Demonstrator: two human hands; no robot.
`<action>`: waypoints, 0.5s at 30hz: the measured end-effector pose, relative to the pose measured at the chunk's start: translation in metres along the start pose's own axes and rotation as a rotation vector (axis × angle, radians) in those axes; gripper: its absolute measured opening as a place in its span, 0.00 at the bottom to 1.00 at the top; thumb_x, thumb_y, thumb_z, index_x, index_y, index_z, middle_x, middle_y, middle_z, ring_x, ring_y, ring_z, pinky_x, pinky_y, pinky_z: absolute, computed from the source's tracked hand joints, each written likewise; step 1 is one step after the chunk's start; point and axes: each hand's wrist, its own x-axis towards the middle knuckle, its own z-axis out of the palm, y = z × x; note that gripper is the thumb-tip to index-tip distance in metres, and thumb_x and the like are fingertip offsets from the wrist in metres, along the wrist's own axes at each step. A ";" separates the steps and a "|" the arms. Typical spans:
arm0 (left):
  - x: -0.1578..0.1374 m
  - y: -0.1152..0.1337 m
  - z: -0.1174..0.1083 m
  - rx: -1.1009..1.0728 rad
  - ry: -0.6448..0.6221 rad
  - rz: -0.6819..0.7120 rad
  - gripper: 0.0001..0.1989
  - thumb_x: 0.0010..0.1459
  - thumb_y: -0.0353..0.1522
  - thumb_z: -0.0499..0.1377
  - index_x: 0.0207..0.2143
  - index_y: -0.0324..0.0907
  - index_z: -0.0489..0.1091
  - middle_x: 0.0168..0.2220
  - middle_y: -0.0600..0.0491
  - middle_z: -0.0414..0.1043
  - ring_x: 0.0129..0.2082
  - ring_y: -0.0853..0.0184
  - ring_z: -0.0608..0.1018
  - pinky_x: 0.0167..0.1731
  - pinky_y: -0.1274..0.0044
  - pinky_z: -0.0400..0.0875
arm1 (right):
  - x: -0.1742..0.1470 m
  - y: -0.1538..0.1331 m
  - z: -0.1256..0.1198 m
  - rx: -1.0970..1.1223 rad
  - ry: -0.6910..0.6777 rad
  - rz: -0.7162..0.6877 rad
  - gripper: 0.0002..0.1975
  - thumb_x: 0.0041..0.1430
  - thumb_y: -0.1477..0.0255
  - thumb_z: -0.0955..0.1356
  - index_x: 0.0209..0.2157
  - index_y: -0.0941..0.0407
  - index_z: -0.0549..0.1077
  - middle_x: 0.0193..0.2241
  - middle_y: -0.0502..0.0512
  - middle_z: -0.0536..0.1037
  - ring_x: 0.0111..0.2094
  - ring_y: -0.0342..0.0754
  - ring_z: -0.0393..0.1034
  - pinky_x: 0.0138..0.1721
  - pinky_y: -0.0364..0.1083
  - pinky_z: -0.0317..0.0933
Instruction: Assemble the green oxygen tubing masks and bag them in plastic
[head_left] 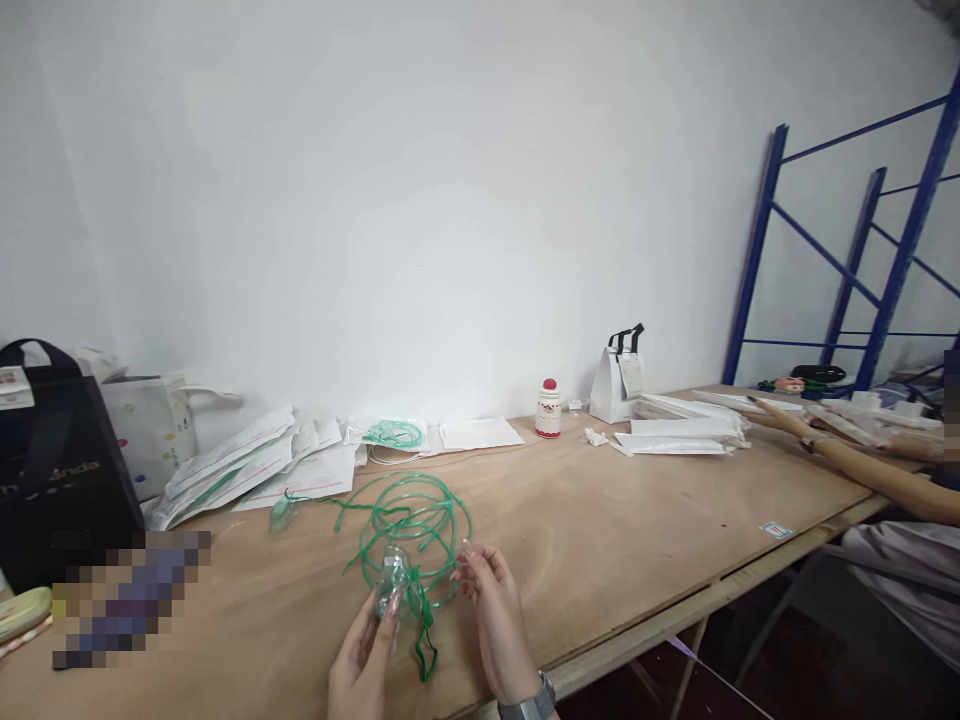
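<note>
A coil of green transparent tubing (416,515) lies on the plywood table (615,540), with a green strap trailing toward me. My left hand (364,665) pinches a small clear plastic piece (391,580) joined to the tubing. My right hand (491,620), with a watch at the wrist, holds the tubing's edge between its fingertips, just right of the clear piece. One tube end with a small green connector (281,513) reaches left of the coil.
White sealed pouches (240,465) and a bagged green tube (394,433) lie at the back. A black bag (52,460) stands left, a small bottle (548,408) and white bag (619,380) behind. Another person's arm (862,465) rests at right by more pouches. Blue racking (847,260) stands beyond.
</note>
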 end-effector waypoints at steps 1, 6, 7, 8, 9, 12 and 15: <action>0.001 0.002 0.000 0.000 0.017 0.011 0.21 0.39 0.35 0.66 0.39 0.38 0.71 0.46 0.46 0.73 0.53 0.54 0.66 0.53 0.66 0.60 | 0.000 -0.001 -0.001 -0.001 -0.004 -0.001 0.12 0.43 0.64 0.72 0.25 0.56 0.68 0.22 0.48 0.71 0.25 0.43 0.64 0.28 0.42 0.57; 0.010 0.010 -0.006 -0.007 0.031 -0.006 0.22 0.33 0.33 0.69 0.35 0.38 0.72 0.46 0.45 0.73 0.52 0.51 0.67 0.54 0.63 0.58 | 0.002 0.001 -0.005 0.002 -0.020 0.008 0.12 0.41 0.65 0.72 0.22 0.56 0.68 0.19 0.47 0.69 0.24 0.43 0.62 0.29 0.42 0.57; 0.011 0.010 -0.007 -0.003 0.024 -0.016 0.22 0.32 0.33 0.69 0.35 0.38 0.72 0.45 0.45 0.74 0.52 0.51 0.67 0.54 0.63 0.58 | 0.002 0.002 -0.006 0.008 -0.017 0.017 0.12 0.40 0.65 0.73 0.21 0.56 0.67 0.19 0.46 0.69 0.23 0.43 0.62 0.29 0.42 0.57; 0.012 0.010 -0.008 0.000 0.023 -0.021 0.22 0.32 0.33 0.69 0.34 0.38 0.72 0.44 0.45 0.74 0.52 0.51 0.67 0.54 0.63 0.59 | 0.002 0.004 -0.006 0.015 -0.013 0.027 0.13 0.40 0.65 0.73 0.21 0.56 0.67 0.18 0.46 0.68 0.23 0.43 0.62 0.28 0.42 0.56; 0.013 0.009 -0.008 0.000 0.028 -0.024 0.22 0.32 0.32 0.69 0.34 0.37 0.72 0.44 0.44 0.75 0.52 0.50 0.67 0.54 0.63 0.59 | 0.002 0.005 -0.006 0.022 -0.010 0.037 0.13 0.39 0.65 0.73 0.20 0.56 0.67 0.18 0.46 0.68 0.22 0.43 0.61 0.28 0.42 0.56; 0.013 0.005 -0.008 -0.014 0.046 -0.023 0.22 0.32 0.30 0.69 0.35 0.37 0.71 0.45 0.43 0.74 0.52 0.50 0.66 0.54 0.62 0.59 | 0.000 0.004 -0.004 0.038 -0.016 0.060 0.12 0.39 0.67 0.73 0.19 0.56 0.66 0.16 0.45 0.67 0.21 0.41 0.60 0.26 0.41 0.55; 0.016 -0.003 -0.012 -0.027 0.051 -0.007 0.21 0.35 0.30 0.69 0.36 0.38 0.70 0.44 0.44 0.74 0.52 0.51 0.66 0.54 0.62 0.59 | 0.000 -0.006 -0.003 0.061 -0.057 0.104 0.11 0.40 0.68 0.73 0.19 0.57 0.67 0.17 0.46 0.68 0.21 0.41 0.61 0.25 0.41 0.55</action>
